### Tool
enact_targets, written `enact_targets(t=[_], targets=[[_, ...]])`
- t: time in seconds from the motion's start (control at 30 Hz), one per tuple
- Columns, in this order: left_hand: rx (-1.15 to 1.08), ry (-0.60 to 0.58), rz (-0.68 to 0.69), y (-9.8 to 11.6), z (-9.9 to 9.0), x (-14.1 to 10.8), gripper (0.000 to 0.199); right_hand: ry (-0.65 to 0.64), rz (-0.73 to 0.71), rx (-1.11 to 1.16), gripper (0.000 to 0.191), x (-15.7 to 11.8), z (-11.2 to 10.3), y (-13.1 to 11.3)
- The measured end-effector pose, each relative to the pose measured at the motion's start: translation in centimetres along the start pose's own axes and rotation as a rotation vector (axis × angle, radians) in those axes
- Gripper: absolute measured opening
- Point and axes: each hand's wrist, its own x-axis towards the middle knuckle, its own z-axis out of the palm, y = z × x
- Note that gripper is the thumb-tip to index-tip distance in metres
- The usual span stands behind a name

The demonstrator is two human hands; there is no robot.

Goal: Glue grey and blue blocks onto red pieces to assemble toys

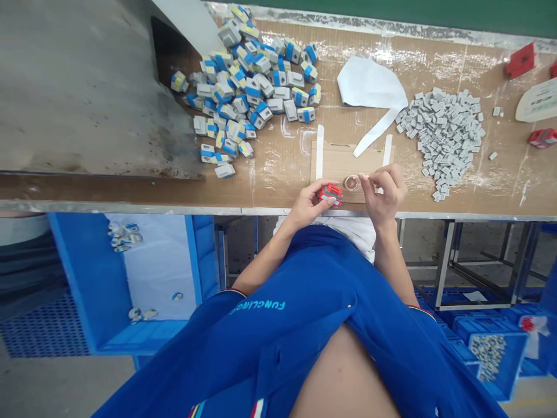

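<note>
My left hand (312, 203) is closed around a small red and grey plastic part (331, 193) at the table's front edge. Just to the right, my right hand (385, 191) has its thumb and fingertips pinched together; what they hold, if anything, is too small to make out. Between both hands a small round clear dish (351, 183) rests on a piece of cardboard (343, 159). White tape strips (319, 152) run along the cardboard's sides. Beyond it lies a white cloth-like sheet (369, 84) with a long tail.
At the back left is a heap of grey, blue and yellow blocks (252, 87) beside a metal chute (87, 93). Small grey pieces (448, 133) form a pile on the right. Red parts (521, 61) lie farther right. A blue bin (78, 278) stands below left.
</note>
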Motion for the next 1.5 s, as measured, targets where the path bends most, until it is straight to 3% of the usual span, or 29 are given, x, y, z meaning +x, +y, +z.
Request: enact_targets(t=[0.13,0.27,0.47,0.63,0.8,0.9,1.07,1.17,1.5], targets=[[0.005,0.000,-0.013,0.1,0.0,0.0,0.060,-0.004,0.076,0.024,0.030,-0.1,-0.7,0.0],[-0.021,-0.004,-0.019,0.0,0.0,0.0,0.060,0.018,0.060,0.078,0.026,0.0,-1.2,-0.2],[-0.047,-0.008,-0.027,-0.2,-0.1,-0.1,0.067,-0.030,0.154,0.114,0.033,-0.3,-1.5,-0.4],[-0.059,-0.037,-0.076,-0.6,-0.3,-0.1,0.066,0.091,0.395,0.321,0.031,-1.0,-1.6,-0.3],[-0.076,-0.024,-0.023,-0.8,-0.2,0.2,0.065,0.174,0.454,0.371,0.032,-1.0,-1.8,-1.4],[-0.072,-0.023,-0.004,-0.7,-0.1,0.3,0.063,0.141,0.402,0.352,0.027,-1.2,-2.1,-2.7],[-0.030,0.018,-0.002,-0.4,-0.1,0.4,0.065,0.005,0.084,0.224,0.009,-1.4,-2.3,-4.6],[-0.033,0.031,-0.018,-0.3,0.2,0.4,0.065,-0.036,-0.035,0.198,0.012,-1.2,-2.2,-5.0],[-0.085,0.056,-0.078,-0.2,0.6,0.3,0.067,-0.132,-0.073,0.114,0.011,-1.7,-1.9,-4.7]])
